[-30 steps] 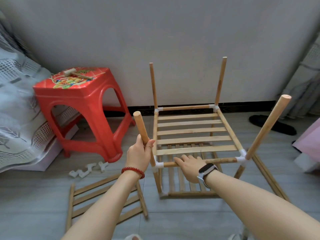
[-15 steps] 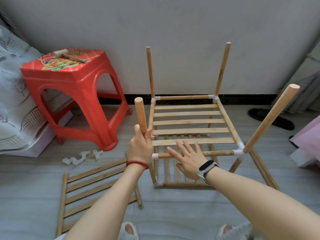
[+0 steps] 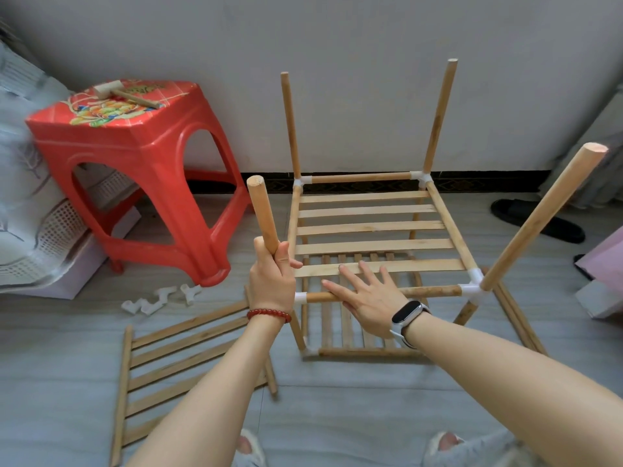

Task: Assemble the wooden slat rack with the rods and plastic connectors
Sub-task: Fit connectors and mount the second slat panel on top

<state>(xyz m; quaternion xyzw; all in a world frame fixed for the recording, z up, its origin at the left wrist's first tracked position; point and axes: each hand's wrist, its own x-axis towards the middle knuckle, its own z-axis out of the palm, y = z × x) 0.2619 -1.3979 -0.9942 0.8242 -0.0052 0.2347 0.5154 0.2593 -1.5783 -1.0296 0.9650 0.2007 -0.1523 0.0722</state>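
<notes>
The partly built wooden rack (image 3: 374, 227) stands on the floor, its upper slat shelf joined by white plastic connectors (image 3: 476, 288) to upright rods. My left hand (image 3: 272, 278) grips the near-left upright rod (image 3: 262, 214) just above its corner. My right hand (image 3: 369, 294) lies flat with fingers spread on the front rail and nearest slat. A lower slat shelf shows beneath. A loose slat panel (image 3: 175, 369) lies on the floor at the left. Several spare white connectors (image 3: 158, 298) lie near the stool.
A red plastic stool (image 3: 135, 170) stands at the left with a small wooden mallet (image 3: 124, 93) on top. Bedding and a white box are at far left. A black slipper (image 3: 536, 220) and a pink object sit at the right. The wall is close behind the rack.
The view shifted as my head moved. My right hand slid forward and flattened over the front rail and slat. My left hand kept its grip on the near-left rod.
</notes>
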